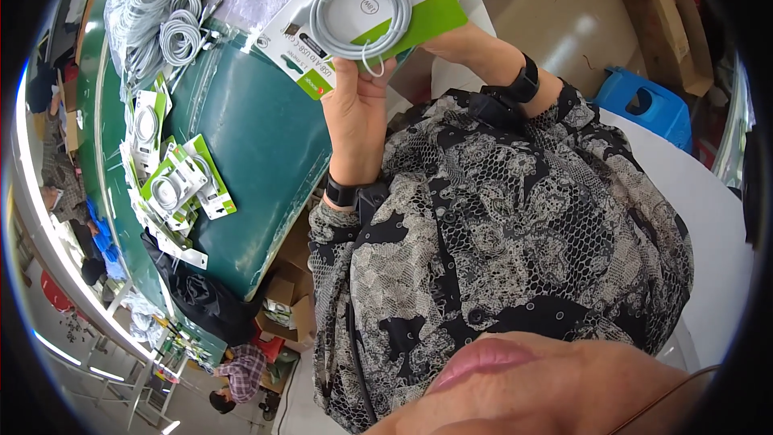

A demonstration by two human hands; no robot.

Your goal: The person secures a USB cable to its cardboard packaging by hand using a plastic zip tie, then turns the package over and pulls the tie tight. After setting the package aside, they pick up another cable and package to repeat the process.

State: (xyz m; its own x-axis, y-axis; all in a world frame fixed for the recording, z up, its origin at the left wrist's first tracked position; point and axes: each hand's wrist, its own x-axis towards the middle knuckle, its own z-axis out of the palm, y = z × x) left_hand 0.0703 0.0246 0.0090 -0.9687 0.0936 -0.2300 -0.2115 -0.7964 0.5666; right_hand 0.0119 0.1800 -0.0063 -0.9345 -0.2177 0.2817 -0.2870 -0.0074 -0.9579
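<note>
Left hand (358, 113): pinching green-and-white retail card (361, 16) | right hand (460, 43): partly behind it, grip I cannot tell | I'd avoid bending card, straining cable coil (403, 13).

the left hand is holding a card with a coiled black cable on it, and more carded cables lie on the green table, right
Not quite: the coiled cable is light grey, not black, as the head view shows. The left hand is holding its card, and more carded cables lie on the green table.
</note>
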